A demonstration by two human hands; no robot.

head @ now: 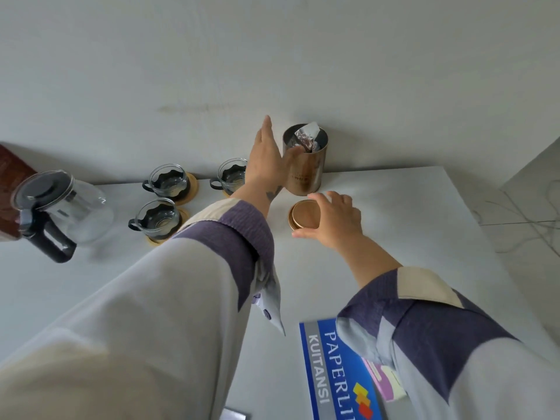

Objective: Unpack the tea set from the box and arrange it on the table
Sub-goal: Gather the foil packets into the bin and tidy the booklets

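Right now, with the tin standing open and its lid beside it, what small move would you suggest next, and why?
Probably lift the lid and set it back on the tin. The right hand already curls around the lid on the table, the left hand lies flat against the tin's side, steadying it, and a foil packet sticks up from its open top.

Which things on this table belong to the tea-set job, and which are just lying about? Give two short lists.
Belong to the job:
glass teapot
three glass cups on wooden coasters
open tea tin, left hand flat against it
tin lid, right hand gripping it

Lying about:
blue receipt book
brown box at the left edge, possibly the set's packaging
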